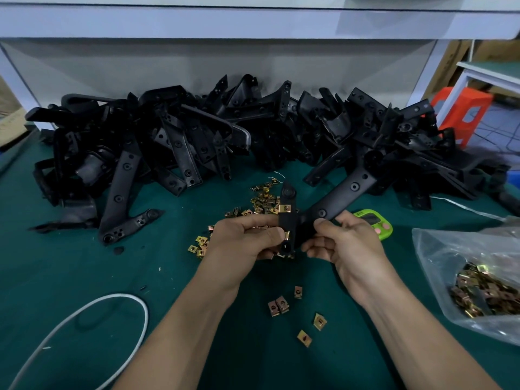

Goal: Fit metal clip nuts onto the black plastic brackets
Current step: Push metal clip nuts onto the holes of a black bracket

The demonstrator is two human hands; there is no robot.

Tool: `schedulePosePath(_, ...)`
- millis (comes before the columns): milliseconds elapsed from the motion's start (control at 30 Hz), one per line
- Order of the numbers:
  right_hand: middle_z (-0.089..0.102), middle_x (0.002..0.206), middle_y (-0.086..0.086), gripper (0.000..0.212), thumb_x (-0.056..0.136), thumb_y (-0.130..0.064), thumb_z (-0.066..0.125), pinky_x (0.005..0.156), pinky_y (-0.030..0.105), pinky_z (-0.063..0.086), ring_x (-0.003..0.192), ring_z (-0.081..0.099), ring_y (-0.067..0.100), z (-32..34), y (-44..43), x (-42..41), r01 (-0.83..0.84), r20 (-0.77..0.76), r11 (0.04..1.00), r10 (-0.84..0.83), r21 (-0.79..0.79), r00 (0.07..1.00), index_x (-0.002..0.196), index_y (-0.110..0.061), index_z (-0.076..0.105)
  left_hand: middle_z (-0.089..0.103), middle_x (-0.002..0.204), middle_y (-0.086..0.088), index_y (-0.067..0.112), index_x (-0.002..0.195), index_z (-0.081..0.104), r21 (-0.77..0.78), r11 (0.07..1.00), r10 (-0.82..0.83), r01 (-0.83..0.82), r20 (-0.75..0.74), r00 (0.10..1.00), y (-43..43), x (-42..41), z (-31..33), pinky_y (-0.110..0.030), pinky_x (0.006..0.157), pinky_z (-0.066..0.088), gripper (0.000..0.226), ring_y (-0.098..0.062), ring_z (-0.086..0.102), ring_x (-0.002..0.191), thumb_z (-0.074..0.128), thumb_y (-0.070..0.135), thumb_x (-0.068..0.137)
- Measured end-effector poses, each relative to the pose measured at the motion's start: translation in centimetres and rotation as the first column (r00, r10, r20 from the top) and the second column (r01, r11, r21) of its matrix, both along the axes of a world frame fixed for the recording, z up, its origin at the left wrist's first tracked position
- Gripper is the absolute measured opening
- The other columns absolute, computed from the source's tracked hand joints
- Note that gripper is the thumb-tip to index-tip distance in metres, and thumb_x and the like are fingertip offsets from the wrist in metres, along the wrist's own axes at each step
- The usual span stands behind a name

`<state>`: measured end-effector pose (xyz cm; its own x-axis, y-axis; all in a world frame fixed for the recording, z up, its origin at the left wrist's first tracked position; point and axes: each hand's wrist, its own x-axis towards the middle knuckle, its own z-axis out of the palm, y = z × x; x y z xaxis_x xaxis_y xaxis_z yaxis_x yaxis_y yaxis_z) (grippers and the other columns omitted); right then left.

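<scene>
Head view: forked black plastic bracket (339, 197) is held at centre frame. Left hand (247, 237) pinches the short limb, a brass-coloured metal clip nut (284, 208) seated at its 12 o'clock. Right hand (347, 244) pinches the long limb, which points to 1 o'clock. Judged rigid and light; grip the limbs.

No legible text anywhere. Green timer (375, 224), in front of the bracket pile (197, 130): display dark and partly hidden, no digits readable. Cardboard box (9, 122), left of that pile: faint print, too blurred to read.
</scene>
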<state>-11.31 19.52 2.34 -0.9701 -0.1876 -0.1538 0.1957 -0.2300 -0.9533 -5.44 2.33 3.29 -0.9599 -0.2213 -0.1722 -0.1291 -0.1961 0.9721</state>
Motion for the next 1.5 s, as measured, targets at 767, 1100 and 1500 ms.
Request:
schedulePosePath(767, 0.071, 0.077, 0.021, 0.014, 0.098, 0.003, 0.054, 0.043, 0.027, 0.049, 0.051, 0.064, 0.026, 0.8, -0.7, 1.0, -0.11, 0.085, 0.986, 0.121, -0.123, 0.989, 0.089, -0.001, 0.063, 0.076, 0.089, -0.005, 0.019, 0.092, 0.083, 0.243, 0.965, -0.091, 0.096, -0.03, 0.995, -0.9, -0.3, 0.5, -0.022, 0.067, 0.056, 0.038, -0.013, 0.07, 0.078, 0.073, 0.049, 0.071)
schedulePosePath(1100, 0.07, 0.08, 0.02, 0.008, 0.097, 0.004, 0.057, 0.045, 0.027, 0.049, 0.054, 0.064, 0.026, 0.3, -0.5, 0.6, -0.084, -0.007, 0.995, 0.083, -0.047, 0.997, 0.096, 0.001, 0.064, 0.075, 0.097, -0.009, 0.01, 0.1, 0.08, 0.136, 0.988, -0.077, 0.08, -0.026, 0.997, -0.9, -0.3, 0.2, -0.023, 0.074, 0.056, 0.039, -0.018, 0.067, 0.086, 0.076, 0.038, 0.072)
schedulePosePath(1500, 0.065, 0.072, 0.019, 0.006, 0.097, 0.002, 0.058, 0.04, 0.023, 0.042, 0.047, 0.061, 0.022, 1.9, 0.9, 0.4, -0.005, -0.117, 0.987, 0.025, 0.16, 0.993, 0.097, -0.002, 0.063, 0.077, 0.082, -0.002, 0.015, 0.085, 0.081, -0.05, 0.992, 0.108, -0.113, -0.099, 0.989, 2.4, 0.3, 2.2, -0.028, 0.072, 0.055, 0.017, -0.014, 0.068, 0.074, 0.067, 0.013, 0.095)
